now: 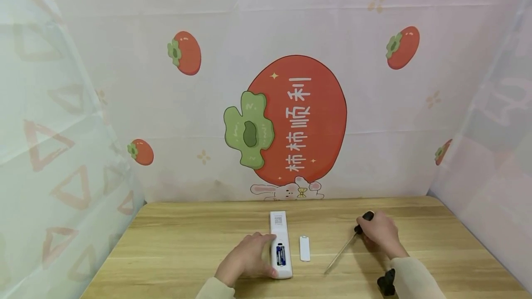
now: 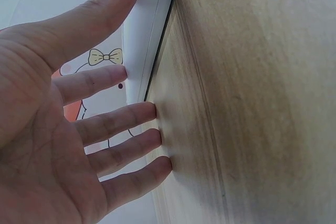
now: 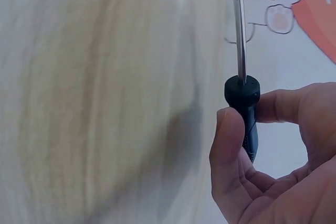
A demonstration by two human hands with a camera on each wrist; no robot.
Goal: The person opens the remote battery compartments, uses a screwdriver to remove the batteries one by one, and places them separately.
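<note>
left hand rests open-fingered against the white remote mid-table; right hand grips a screwdriver, bare wood between them.

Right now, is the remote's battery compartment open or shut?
Open. The remote lies back up with a blue battery exposed, and its white cover lies apart on the table beside it.
</note>
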